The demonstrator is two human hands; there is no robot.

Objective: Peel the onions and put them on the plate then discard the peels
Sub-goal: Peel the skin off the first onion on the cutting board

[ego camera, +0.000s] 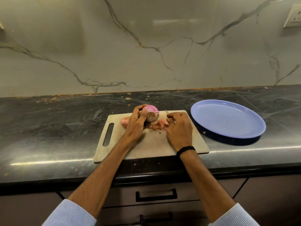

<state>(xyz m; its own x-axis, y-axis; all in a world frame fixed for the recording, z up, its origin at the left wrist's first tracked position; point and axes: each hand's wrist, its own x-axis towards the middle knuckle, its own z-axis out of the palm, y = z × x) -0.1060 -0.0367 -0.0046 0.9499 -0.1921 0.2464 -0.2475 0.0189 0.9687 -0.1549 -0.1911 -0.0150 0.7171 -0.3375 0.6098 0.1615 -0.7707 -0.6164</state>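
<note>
My left hand [137, 121] gripped the half-peeled pink onion [152, 114], raised above the beige cutting board [154, 144]. My right hand [178, 128] was curled by the papery peel scraps [160, 123]; couldn't tell what it held. An unpeeled brownish onion [124, 122] lay behind my left hand. The board's front edge overhung the dark stone counter [48, 119]. The round blue plastic plate [228, 119] sat just beside the board's right corner.

This is a kitchen I'm standing in: a dark stone counter [48, 128] runs under a marble-veined wall [146, 46], with a socket [293, 15] at the right edge and drawers [156, 194] below (black handles). A board [151, 147] and a blue plate [228, 119] sit on the counter, and food scraps speckle its back edge.
</note>
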